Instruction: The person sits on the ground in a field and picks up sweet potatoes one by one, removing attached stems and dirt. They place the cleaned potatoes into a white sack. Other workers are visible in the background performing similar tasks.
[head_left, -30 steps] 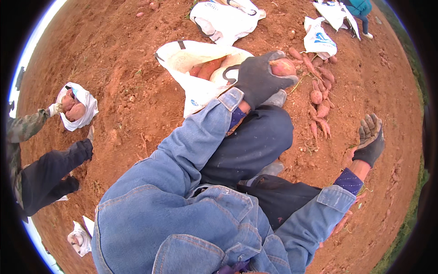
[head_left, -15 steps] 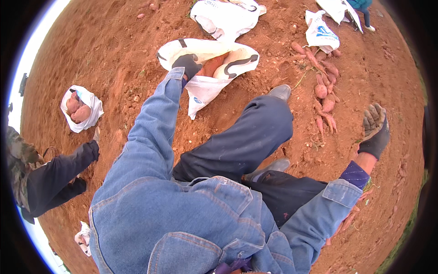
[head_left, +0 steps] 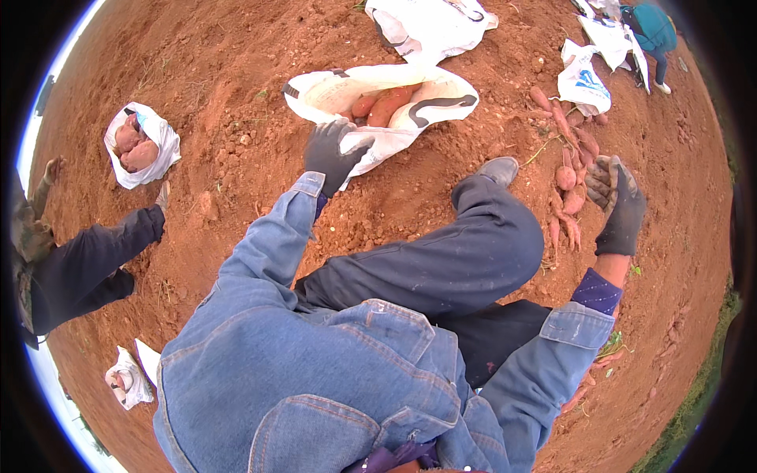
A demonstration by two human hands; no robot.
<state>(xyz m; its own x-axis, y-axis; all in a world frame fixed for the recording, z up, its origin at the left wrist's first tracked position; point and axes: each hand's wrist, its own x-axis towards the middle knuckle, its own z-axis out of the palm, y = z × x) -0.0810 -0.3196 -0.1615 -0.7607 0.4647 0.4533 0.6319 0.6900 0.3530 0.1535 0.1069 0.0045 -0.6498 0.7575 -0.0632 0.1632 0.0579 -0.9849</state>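
My left hand [head_left: 334, 151], in a dark grey glove, grips the near rim of a white woven sack [head_left: 448, 114], with the rim between thumb and fingers. The sack's mouth gapes, and several sweet potatoes [head_left: 388, 104] lie inside. My right hand [head_left: 618, 202], gloved too with a soiled palm, hangs in the air with its fingers loosely curled and apart, holding nothing. Just left of it, a row of sweet potatoes [head_left: 572, 200] lies on the reddish soil.
Another white sack [head_left: 430, 27] lies beyond the first. A smaller white bag [head_left: 584, 79] sits at the row's far end. At left stand a filled bag [head_left: 162, 150] and a person [head_left: 87, 264]; another person [head_left: 653, 31] bends at far right. More sweet potatoes [head_left: 579, 392] lie by my right forearm.
My left hand has come back from the sack's mouth to its near rim, uncovering the sweet potatoes inside. My right hand has moved left and slightly farther away, toward the row.
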